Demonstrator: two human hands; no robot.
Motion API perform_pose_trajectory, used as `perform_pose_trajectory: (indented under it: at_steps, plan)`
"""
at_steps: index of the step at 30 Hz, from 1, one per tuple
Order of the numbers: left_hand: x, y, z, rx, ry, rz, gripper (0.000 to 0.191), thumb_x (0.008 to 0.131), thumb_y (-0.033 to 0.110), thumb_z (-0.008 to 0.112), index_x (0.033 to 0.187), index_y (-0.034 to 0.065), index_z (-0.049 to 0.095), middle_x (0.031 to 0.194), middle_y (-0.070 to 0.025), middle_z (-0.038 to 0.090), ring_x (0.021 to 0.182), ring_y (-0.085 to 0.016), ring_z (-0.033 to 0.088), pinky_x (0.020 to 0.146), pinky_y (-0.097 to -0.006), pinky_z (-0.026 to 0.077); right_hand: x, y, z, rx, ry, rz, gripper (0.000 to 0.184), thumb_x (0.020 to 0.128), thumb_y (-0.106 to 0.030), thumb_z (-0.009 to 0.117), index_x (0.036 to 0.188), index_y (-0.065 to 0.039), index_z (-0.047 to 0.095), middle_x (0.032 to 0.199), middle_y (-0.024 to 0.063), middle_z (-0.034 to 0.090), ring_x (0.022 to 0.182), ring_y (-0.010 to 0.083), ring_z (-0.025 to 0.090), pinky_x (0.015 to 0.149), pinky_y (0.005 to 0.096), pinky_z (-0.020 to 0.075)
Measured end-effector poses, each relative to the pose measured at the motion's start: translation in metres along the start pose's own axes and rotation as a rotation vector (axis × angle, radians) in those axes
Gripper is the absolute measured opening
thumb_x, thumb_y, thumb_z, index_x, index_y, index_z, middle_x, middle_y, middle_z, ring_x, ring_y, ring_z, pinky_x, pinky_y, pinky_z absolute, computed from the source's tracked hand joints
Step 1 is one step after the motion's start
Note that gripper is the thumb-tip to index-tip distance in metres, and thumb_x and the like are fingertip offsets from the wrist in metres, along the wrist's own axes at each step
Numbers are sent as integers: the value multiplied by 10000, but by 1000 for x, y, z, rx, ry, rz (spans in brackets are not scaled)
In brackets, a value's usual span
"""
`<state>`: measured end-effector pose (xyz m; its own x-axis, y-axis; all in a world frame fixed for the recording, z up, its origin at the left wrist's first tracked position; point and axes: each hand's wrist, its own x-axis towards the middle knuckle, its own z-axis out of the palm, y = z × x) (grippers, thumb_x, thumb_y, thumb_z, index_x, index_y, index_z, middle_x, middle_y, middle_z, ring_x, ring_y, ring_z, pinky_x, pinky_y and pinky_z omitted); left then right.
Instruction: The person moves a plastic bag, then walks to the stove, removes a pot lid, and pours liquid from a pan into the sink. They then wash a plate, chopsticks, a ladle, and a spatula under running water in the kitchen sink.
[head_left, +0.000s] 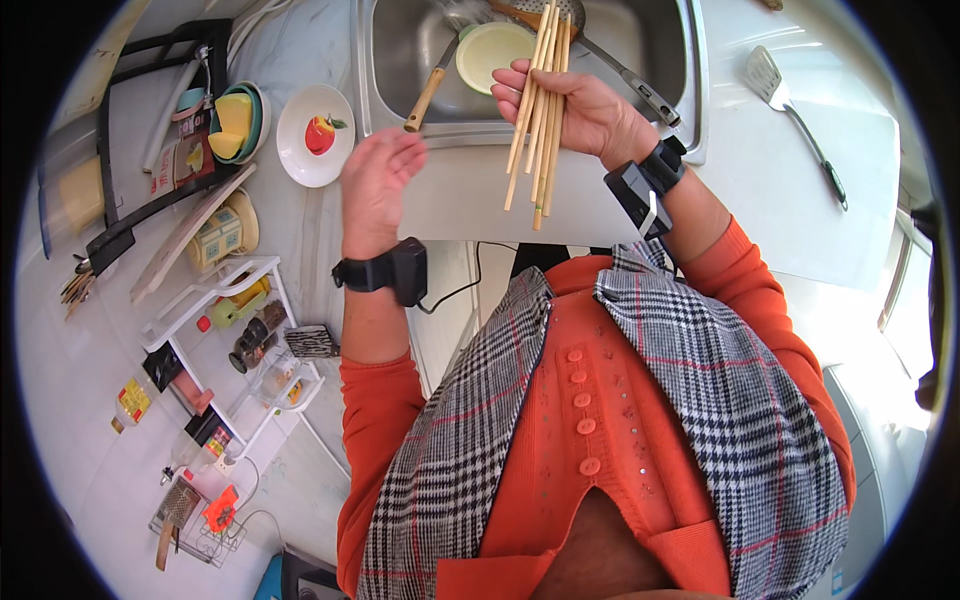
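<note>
A bundle of several light wooden chopsticks (541, 112) lies across the fingers of my right hand (585, 112), held under the thumb at the front rim of the stainless steel sink (472, 133). My left hand (382, 180) is empty and slightly blurred, with its fingers loosely curved. It hovers over the counter between the sink and a white plate (300, 161) with a red fruit print. Inside the sink are a pale bowl (495, 56), a utensil with a wooden handle (426, 97) and a skimmer with a long metal handle (626, 75). Water splashes at the sink's far edge.
A slotted turner (802, 124) lies on the right counter. To the left stand nested bowls (238, 124) with yellow pieces, a cutting board (191, 232) on edge and a white rack (247, 427) with jars. A cable (472, 281) hangs from my left wrist device.
</note>
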<state>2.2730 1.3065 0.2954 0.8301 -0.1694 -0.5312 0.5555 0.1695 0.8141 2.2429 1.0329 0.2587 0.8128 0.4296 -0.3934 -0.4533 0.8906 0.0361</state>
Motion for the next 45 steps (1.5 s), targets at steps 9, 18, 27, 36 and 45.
perform_pose_trajectory:
  at_steps: [9,18,27,36,45]
  plan:
    - [-15,-31,123,-10,-511,-327,391,972,368,407,1093,10,508,882,-96,616,768,-191,629,708,-312,531,-14,1,17,-398,62,-78,275,939,-159,472,1180,-27,449,1125,156,607,998,228,598,836,362,514]
    - [-19,-44,127,-2,-374,-307,291,974,287,428,1016,17,528,773,-97,594,634,-175,583,605,-284,505,-35,-1,11,-831,36,-6,315,947,-341,480,970,-39,568,791,50,605,698,133,583,659,279,503]
    - [-23,-48,121,-52,-334,-328,289,955,258,475,1033,-7,561,887,-126,636,699,-191,640,616,-309,559,-36,8,14,-936,243,-177,272,933,-309,520,881,-52,594,725,13,581,611,84,508,553,257,434]
    - [-34,-47,126,-77,-275,-263,264,959,212,465,1055,-20,545,899,-126,635,687,-204,649,617,-317,568,-43,6,22,-1015,363,-215,234,891,-247,599,816,-27,624,646,13,579,505,77,473,436,219,368]
    - [-33,-49,124,-20,-234,-261,203,960,170,456,1002,-14,532,865,-120,633,620,-193,643,549,-298,564,-45,8,25,-1100,423,-248,265,857,-269,652,777,-18,628,591,16,562,430,63,448,376,202,344]
